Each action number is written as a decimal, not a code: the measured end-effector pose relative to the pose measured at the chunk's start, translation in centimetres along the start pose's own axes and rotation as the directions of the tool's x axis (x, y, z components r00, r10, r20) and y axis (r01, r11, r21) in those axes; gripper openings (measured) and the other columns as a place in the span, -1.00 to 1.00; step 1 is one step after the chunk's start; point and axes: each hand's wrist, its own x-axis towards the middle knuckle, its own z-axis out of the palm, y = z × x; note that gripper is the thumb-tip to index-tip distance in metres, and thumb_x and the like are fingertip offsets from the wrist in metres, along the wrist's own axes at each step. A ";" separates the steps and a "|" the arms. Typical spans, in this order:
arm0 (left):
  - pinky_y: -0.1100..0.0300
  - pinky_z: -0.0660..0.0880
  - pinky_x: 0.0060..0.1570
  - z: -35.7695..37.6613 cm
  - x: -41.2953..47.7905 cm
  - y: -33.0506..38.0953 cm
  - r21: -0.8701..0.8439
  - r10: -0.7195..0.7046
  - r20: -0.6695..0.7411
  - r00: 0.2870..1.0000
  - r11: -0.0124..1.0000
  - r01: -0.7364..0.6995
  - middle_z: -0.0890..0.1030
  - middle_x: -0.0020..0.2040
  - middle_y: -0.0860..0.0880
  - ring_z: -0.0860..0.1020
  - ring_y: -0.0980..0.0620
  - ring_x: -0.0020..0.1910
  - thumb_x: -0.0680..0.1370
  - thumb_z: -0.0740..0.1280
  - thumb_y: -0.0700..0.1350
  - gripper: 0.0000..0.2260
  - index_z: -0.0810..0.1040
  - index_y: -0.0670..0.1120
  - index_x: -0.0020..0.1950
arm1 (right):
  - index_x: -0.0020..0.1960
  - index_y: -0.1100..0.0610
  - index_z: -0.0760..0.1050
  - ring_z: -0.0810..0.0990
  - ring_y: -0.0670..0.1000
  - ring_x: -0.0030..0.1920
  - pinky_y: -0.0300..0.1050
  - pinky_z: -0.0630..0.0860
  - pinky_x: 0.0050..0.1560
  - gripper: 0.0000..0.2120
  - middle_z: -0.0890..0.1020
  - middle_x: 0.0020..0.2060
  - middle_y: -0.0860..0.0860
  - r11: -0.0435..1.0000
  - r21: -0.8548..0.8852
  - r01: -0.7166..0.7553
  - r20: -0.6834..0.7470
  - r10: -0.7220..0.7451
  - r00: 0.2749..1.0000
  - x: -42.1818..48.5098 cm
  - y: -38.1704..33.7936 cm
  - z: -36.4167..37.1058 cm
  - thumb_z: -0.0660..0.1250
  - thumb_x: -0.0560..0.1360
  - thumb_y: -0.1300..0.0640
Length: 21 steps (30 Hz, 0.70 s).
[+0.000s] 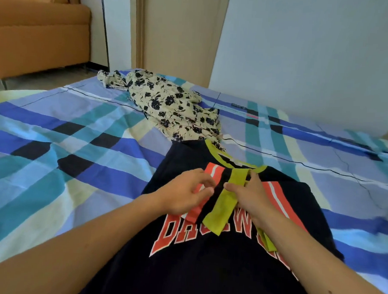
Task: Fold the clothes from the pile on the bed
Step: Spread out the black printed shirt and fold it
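- Right hand point(249, 197): lies on the chest of the shirt, thumb pointing left and fingers curled; it pinches the far end of a yellow-green cuff point(219, 212).
- Left hand point(183, 196): just left of the right hand, the two almost touching. Fingers are curled and rest on an orange-and-white striped band of the folded-in sleeve. Cannot tell whether it grips cloth or only rests there.
- The cuff runs as a flat strip from the right hand's fingers toward the near side, lying across the orange lettering.
- T-shirt point(194, 269): dark navy, spread front-up on the bed, collar at the far end and hem running out of frame at the near edge. Large orange letters cross the chest, partly hidden by the hands and cuff. The collar point(213, 150) is yellow-green.
- Floral garment point(168, 103): cream with dark flowers, crumpled, lying beyond the shirt and touching its collar end.
- Bed point(78, 130): covered with a plaid sheet in blue, teal and pale yellow.
- Far left: orange sofa point(38, 35) on the floor. Far centre: beige door point(178, 30). Far right: pale wall point(315, 52).
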 end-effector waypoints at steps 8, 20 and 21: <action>-0.13 -0.28 0.54 2.8 -1.1 -3.7 0.503 -0.251 0.203 0.946 0.856 0.119 -0.28 0.61 0.06 -0.37 -0.01 0.56 0.56 -0.14 0.41 -0.30 -0.22 0.14 0.61 | 0.58 -0.02 0.09 0.41 0.07 0.37 -0.02 0.41 0.30 -0.26 0.34 0.42 0.05 0.781 -0.530 0.331 -0.067 -0.428 0.901 1.3 1.3 -6.2 0.41 0.53 0.02; -0.08 0.19 0.47 2.8 0.3 -3.3 0.523 -0.220 0.077 0.972 0.839 0.149 0.30 0.49 0.06 0.21 -0.06 0.51 0.48 -0.25 0.47 -0.25 0.28 0.16 0.50 | 0.63 -0.06 -0.08 -0.10 0.09 0.61 0.25 -0.23 0.54 -0.28 -0.03 0.62 0.05 0.519 -0.839 0.164 0.097 -0.154 0.983 3.0 9.3 -11.6 -0.04 0.58 -0.36; -0.07 0.30 0.36 2.2 1.3 -3.0 0.508 -0.207 0.031 0.978 0.846 0.162 0.41 0.34 0.05 0.34 -0.06 0.38 0.48 -0.18 0.46 -0.30 0.41 0.13 0.38 | 0.62 -0.05 -0.01 -0.03 0.11 0.61 0.26 -0.20 0.54 -0.27 0.02 0.62 0.06 0.537 -0.823 0.184 0.098 -0.186 0.978 3.5 8.7 -12.1 0.07 0.58 -0.34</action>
